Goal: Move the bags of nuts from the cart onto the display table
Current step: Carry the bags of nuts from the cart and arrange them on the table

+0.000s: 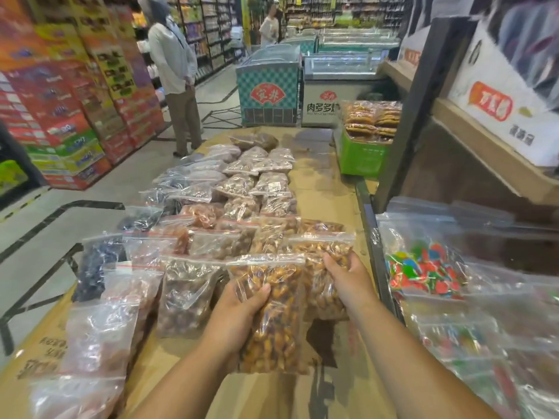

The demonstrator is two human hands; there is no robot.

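Just below frame centre, the left hand [239, 309] grips a bag of golden nuts [273, 328], thumb pressed on its front, fingers curled behind. Beside it, the right hand [348, 279] clutches a second nut bag [320, 247], fingers curled around it. Both bags run lengthwise up the frame, zip seals topmost, over the cardboard-covered surface [320, 189].

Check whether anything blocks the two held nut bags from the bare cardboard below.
Nothing visible does: left hand grips one clear zip bag of golden-brown nuts, right hand a second clear bag; bare cardboard tabletop lies beneath.
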